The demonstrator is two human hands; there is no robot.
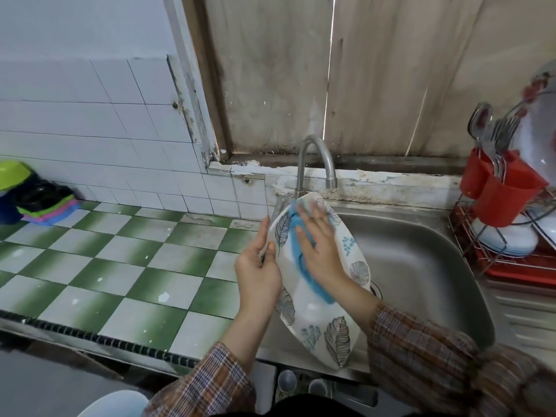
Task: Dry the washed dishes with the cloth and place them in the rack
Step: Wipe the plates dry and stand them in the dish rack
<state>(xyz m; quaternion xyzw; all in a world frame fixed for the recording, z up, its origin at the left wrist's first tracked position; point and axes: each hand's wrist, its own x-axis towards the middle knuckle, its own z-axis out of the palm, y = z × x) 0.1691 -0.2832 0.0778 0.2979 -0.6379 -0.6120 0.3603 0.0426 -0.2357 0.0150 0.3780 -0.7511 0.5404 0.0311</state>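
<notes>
Steel sink (421, 266) setup, mid-drying I'd say: right hand (319, 251), fingers spread flat, presses the blue cloth (319, 288) on the leaf-print plate (313, 320), tilted over the sink's left edge; left hand (258, 272) pinches its rim. Next probably: flip it, then rack (511, 267) by the right edge.

Counter (120, 266), green-and-white check tiles, runs left of sink (421, 266). Sink set into it, tap (316, 158) rising at sink's back edge. Far left of sink, against wall: stack of coloured plastic ware (48, 210), lime bowl (12, 174) on top. Right of sink, steel drainboard (526, 308); red tray (511, 273) on it, wire rack (464, 236) standing in tray.
</notes>
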